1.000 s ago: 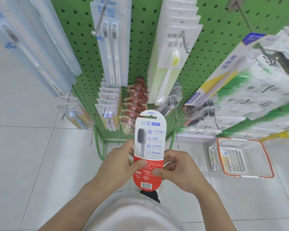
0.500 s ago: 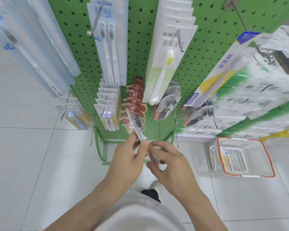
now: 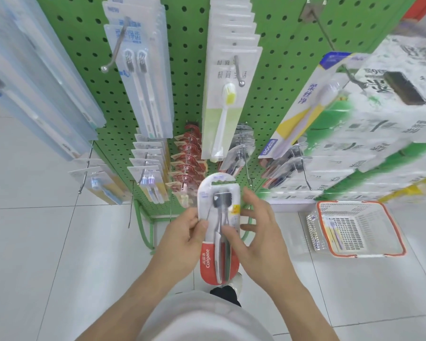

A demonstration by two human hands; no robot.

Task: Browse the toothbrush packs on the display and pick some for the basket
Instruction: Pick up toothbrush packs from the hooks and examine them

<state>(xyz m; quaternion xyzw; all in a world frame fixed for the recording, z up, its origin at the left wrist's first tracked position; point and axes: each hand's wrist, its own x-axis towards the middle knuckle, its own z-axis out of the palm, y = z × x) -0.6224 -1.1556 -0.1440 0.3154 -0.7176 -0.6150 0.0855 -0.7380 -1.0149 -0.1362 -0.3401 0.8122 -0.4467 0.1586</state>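
Observation:
I hold a red and white Colgate toothbrush pack (image 3: 218, 217) in front of me, its front side with two dark brushes facing up. My left hand (image 3: 182, 239) pinches its left edge between thumb and fingers. My right hand (image 3: 258, 239) holds the right side, thumb on the front, fingers spread behind. The green pegboard display (image 3: 187, 77) carries several hanging toothbrush packs. A white basket with an orange rim (image 3: 394, 232) sits on the floor to the right, with a toothbrush pack (image 3: 331, 232) lying inside.
Metal hooks stick out from the pegboard toward me, some bare. Stacked white and green boxes (image 3: 379, 143) fill the right side above the basket. White floor tiles lie to the left. My dark shoe (image 3: 228, 291) shows below the pack.
The pack has been turned over between my hands: its back showed a second ago, it was edge-on half a second ago, and its front faces up now.

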